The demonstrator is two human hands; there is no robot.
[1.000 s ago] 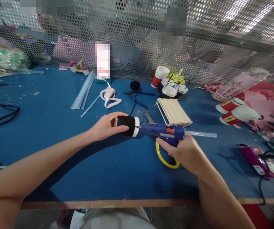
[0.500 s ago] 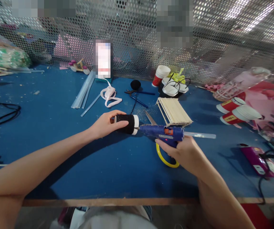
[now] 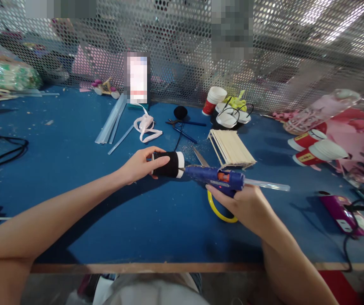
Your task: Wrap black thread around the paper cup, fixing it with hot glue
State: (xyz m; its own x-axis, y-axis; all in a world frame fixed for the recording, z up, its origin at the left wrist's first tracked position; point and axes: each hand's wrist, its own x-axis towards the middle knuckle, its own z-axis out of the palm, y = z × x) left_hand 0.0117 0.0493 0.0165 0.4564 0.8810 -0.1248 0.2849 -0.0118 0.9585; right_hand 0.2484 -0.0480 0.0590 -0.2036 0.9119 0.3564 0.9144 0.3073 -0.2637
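Note:
My left hand (image 3: 144, 166) is closed round a paper cup (image 3: 168, 164) wrapped in black, lying on its side with a white band showing at its right end. In my right hand (image 3: 244, 201) is a blue glue gun (image 3: 215, 176), its nozzle at the cup's white band. A clear glue stick (image 3: 267, 184) juts from the gun's back. Beneath the gun lie scissors (image 3: 215, 211) with a yellow handle, partly hidden by the gun and my fingers. Whether glue is coming out is too small to tell.
Beyond the cup lie blue-handled pliers (image 3: 190, 132), white ribbon (image 3: 148, 129) and spare glue sticks (image 3: 110, 123). A stick-built rack (image 3: 231, 147) stands behind the gun. Paper cups (image 3: 320, 152) and a purple power strip (image 3: 343, 216) are at right. A phone (image 3: 138, 78) leans against the mesh.
The cup has turned slightly in my left hand, and more of my fingers shows beneath it. The glue gun's nozzle stays at the white band; its glue stick tilts a little lower.

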